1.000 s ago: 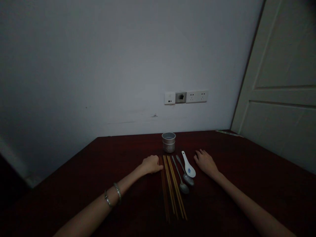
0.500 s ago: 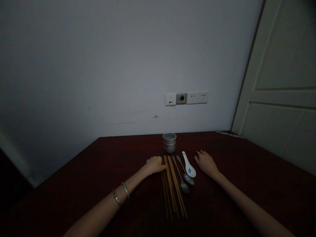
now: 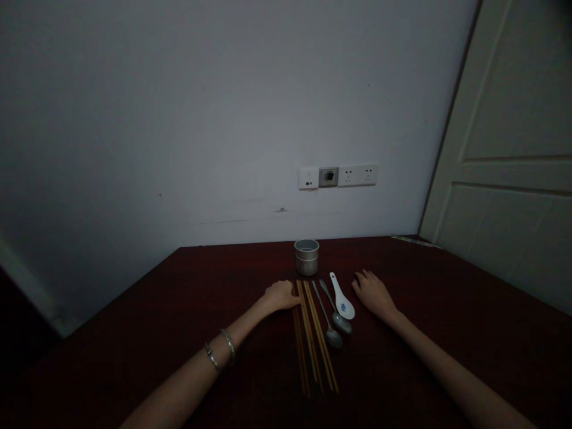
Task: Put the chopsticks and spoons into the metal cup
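My left hand (image 3: 280,295) rests on the table with its fingers curled under. Its thumb side lies against the upper part of the dark chopsticks (image 3: 300,351); anything inside the fingers is hidden. Beside these, lighter chopsticks (image 3: 318,333) lie lengthwise in a loose row. Two metal spoons follow to the right, one lower (image 3: 333,338) and one slightly higher (image 3: 342,323). A white soup spoon with a blue mark (image 3: 344,305) lies rightmost. My right hand (image 3: 373,293) lies flat, palm down and open, apart from that spoon. Behind the utensils stands an upright silver metal cup (image 3: 307,262).
The dark red wooden table (image 3: 214,280) reaches back to a pale wall (image 3: 201,119). Sockets and switches (image 3: 357,175) are set in the wall above the cup. A panelled white door (image 3: 504,173) stands at the right, and a thin strip (image 3: 415,242) lies along the back right edge.
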A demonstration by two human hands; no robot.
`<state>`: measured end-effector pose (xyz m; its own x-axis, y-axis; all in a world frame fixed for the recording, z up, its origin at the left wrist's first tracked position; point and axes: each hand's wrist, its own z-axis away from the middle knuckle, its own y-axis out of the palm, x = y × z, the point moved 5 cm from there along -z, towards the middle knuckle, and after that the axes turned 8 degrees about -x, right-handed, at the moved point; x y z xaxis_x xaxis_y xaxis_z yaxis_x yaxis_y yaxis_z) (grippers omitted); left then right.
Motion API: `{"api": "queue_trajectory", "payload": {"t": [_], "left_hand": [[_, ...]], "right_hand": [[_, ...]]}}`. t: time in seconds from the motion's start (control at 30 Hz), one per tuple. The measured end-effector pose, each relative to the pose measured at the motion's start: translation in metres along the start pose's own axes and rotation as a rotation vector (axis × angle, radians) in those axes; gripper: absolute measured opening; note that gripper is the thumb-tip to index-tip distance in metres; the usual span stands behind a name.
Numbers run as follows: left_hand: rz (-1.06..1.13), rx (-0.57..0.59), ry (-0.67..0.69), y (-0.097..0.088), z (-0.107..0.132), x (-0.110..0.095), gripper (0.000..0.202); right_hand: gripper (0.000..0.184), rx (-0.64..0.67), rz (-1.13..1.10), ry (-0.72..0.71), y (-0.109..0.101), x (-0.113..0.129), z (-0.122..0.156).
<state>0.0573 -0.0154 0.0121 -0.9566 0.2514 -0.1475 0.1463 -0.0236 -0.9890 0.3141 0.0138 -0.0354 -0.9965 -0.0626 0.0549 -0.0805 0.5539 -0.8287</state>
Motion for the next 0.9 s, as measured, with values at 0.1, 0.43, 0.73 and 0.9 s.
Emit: {"api": "queue_trajectory", "payload": {"t": [0.1, 0.43, 0.73, 0.9], "left_hand": [[0.027, -0.018, 0.006, 0.0020, -0.0008, 0.0012, 0.040], [0.142, -0.068, -0.018, 0.0035, 0.0011, 0.0019, 0.030], [0.115, -0.031, 0.025, 0.0003, 0.0024, 0.0013, 0.029], [0.065, 0.035, 0.035, -0.0034, 0.0048, 0.0022, 0.026]], "right_hand": [[0.038, 0.007, 0.007, -0.009, -0.0005, 0.0008, 0.0001], [0.041, 0.033, 0.028, -0.007, -0.0018, 0.0010, 0.0004], [0.039, 0.021, -0.010, 0.027, 0.0003, -0.0006, 0.0013], [0.039, 0.026, 0.021, 0.011, -0.0021, 0.0007, 0.0007]]}}
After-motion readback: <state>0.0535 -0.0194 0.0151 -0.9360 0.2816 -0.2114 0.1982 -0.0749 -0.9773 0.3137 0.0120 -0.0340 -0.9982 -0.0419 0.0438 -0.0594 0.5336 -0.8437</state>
